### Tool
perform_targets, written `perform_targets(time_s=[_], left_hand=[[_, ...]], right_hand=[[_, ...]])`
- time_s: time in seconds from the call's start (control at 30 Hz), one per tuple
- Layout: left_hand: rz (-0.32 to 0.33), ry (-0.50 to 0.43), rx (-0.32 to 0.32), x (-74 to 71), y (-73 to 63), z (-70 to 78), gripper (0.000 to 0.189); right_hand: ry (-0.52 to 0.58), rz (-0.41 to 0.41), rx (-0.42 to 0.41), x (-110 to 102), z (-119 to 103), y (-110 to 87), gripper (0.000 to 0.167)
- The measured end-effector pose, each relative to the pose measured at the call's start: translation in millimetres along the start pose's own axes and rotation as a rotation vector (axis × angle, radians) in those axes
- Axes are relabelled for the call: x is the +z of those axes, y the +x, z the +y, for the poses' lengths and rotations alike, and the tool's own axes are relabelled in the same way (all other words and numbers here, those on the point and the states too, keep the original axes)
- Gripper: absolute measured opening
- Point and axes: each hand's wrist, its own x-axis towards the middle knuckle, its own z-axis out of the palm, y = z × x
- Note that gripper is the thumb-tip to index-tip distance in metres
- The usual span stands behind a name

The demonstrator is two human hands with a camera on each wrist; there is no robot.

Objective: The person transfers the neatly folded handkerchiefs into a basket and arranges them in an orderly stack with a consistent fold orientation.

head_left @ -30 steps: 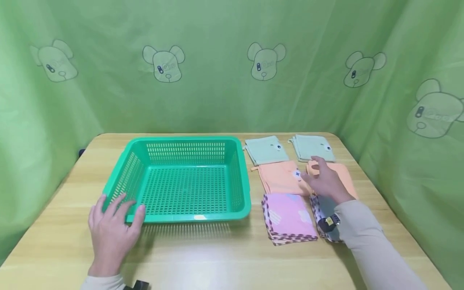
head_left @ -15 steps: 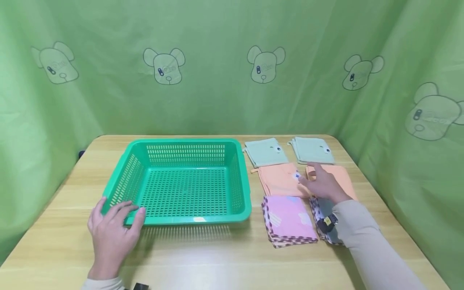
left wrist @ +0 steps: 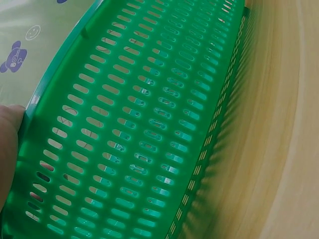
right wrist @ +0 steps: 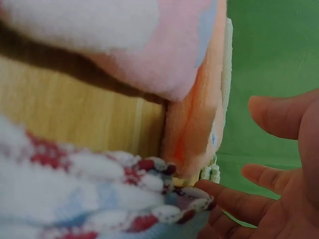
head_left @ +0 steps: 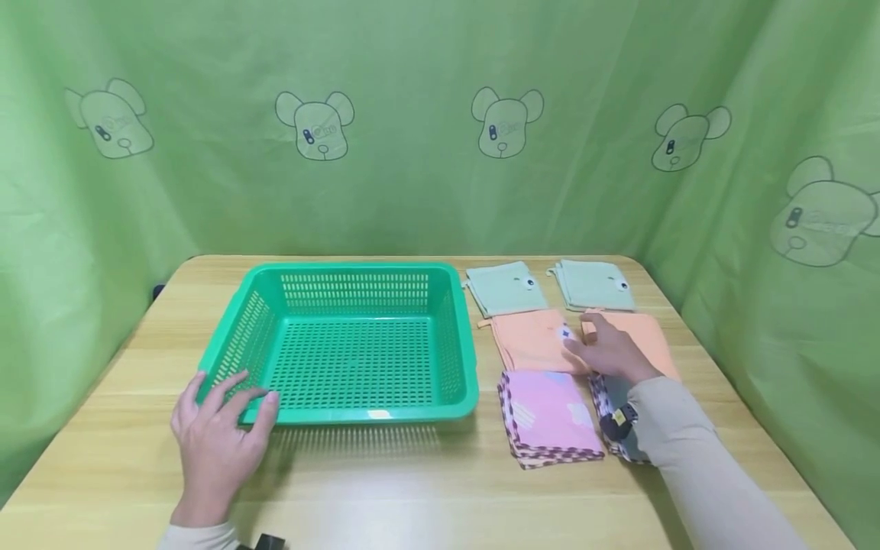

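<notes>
A green plastic basket [head_left: 357, 416] with slotted walls stands on the table, left of centre. My left hand [head_left: 216, 451] holds its near left corner, with the thumb at the front rim and fingers over the edge; the left wrist view shows the thumb against the basket wall [left wrist: 144, 134]. At the right, my right hand [head_left: 612, 351] hovers over folded towels, fingers spread, holding nothing. Nearest to it are two orange towels, a left one [head_left: 525, 344] and a right one [head_left: 649, 332] partly hidden by the hand. The right wrist view shows it beside a checked-edge towel [right wrist: 50, 196].
Two mint towels, one left [head_left: 505, 290] and one right [head_left: 594, 286], lie at the back. In front are a pink towel [head_left: 550, 412] and a grey-blue towel [head_left: 619, 391] partly under the sleeve. A green curtain [head_left: 412, 191] surrounds the wooden table [head_left: 385, 496].
The right hand has sunk slightly and drawn a little towards the near side, its fingers less raised than before. The left hand, basket and towels stay in place.
</notes>
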Motion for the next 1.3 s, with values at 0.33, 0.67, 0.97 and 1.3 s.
perform_targets(time_s=[0.33, 0.67, 0.97, 1.3], left_hand=[[0.009, 0.014, 0.009, -1.0, -2.8, -1.1, 0.034], [0.002, 0.008, 0.002, -2.8, -4.4, -3.1, 0.034], [0.003, 0.004, 0.007, -1.6, -2.4, -2.6, 0.035], [0.005, -0.007, 0.011, 0.2, -1.5, -1.6, 0.035]], right_hand=[[0.016, -0.050, 0.035, 4, -3, 4.4, 0.075], [0.056, -0.042, 0.077, 5, -7, 11.5, 0.070], [0.349, -0.062, 0.163, 2, -6, 13.3, 0.072], [0.619, -0.088, 0.260, 5, 6, 18.6, 0.067]])
